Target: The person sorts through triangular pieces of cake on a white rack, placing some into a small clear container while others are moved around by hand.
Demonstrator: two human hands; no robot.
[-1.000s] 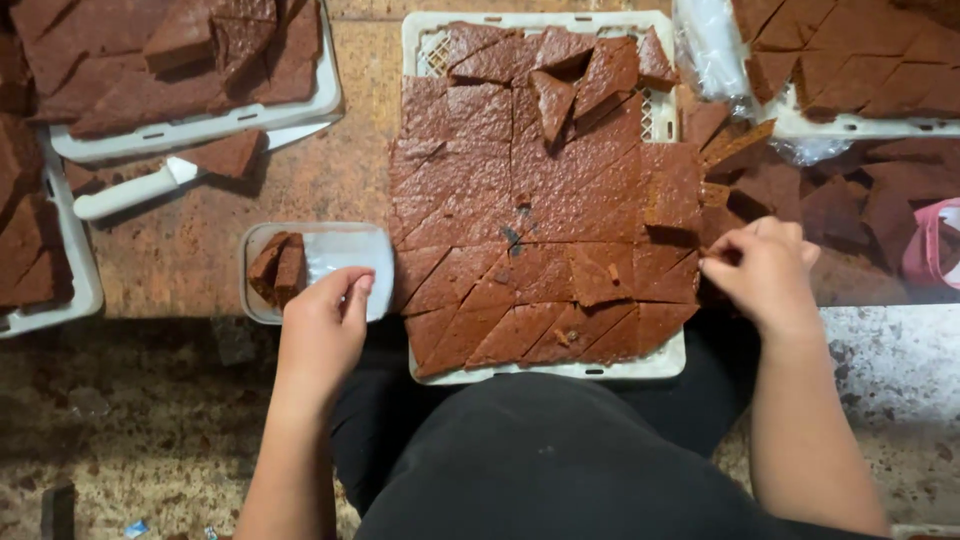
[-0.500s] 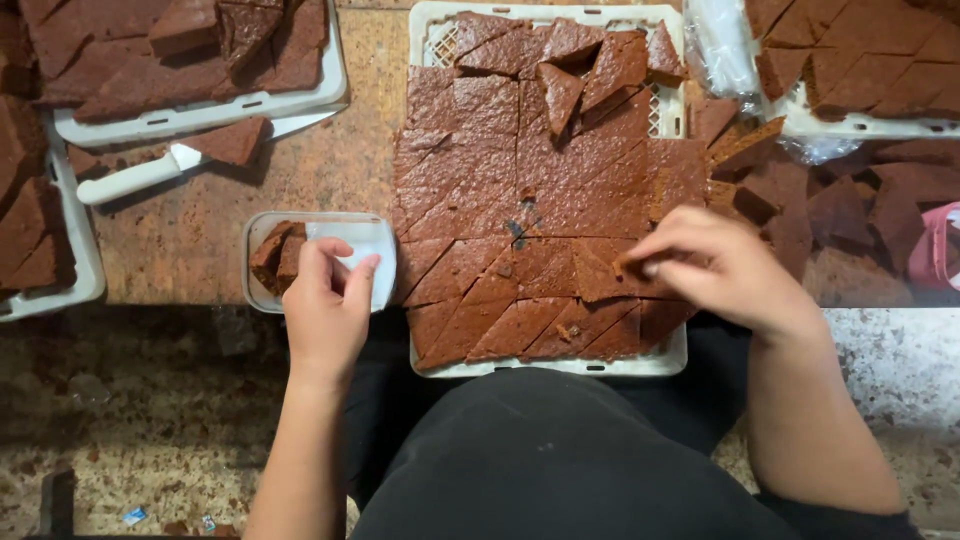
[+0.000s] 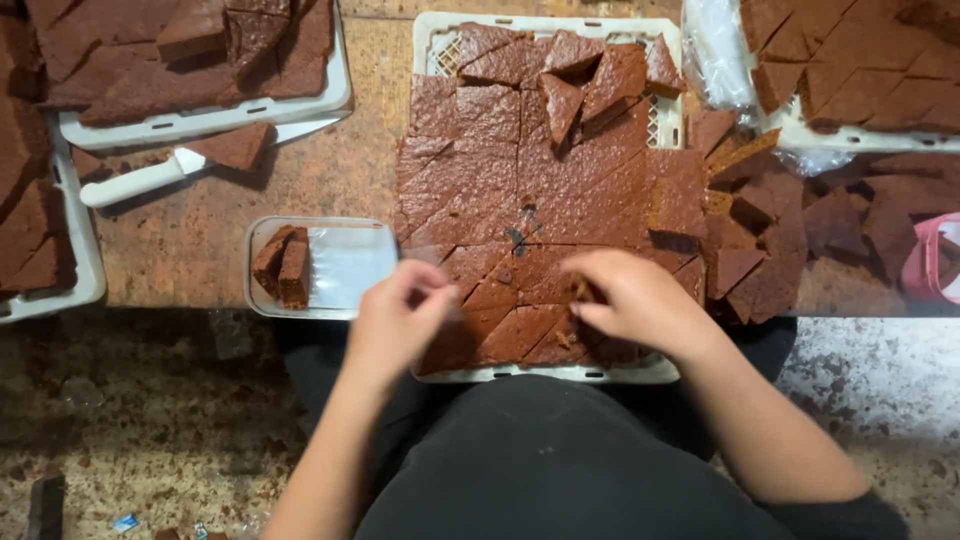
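Note:
A big slab of brown cake [image 3: 560,190], cut into diamond pieces, lies on a white crate tray [image 3: 545,374] in front of me. My right hand [image 3: 640,300] rests on the slab's near edge, its fingertips pinched on a cake piece [image 3: 580,292]. My left hand [image 3: 400,320] is motion-blurred over the tray's near left corner, fingers curled; whether it holds anything is unclear. Left of it sits a small clear plastic container [image 3: 350,265] with two cake pieces [image 3: 282,265] standing at its left end.
A white-handled knife [image 3: 150,180] lies on the brown table beside a loose cake piece [image 3: 235,148]. White trays of cake stand at the back left [image 3: 200,125], far left [image 3: 85,270] and back right [image 3: 850,135]. Loose cake offcuts [image 3: 780,240] pile up at the right.
My left hand has left the small container and moved right to the slab's near edge. My right hand has slid left along that edge, from the slab's right side toward its middle.

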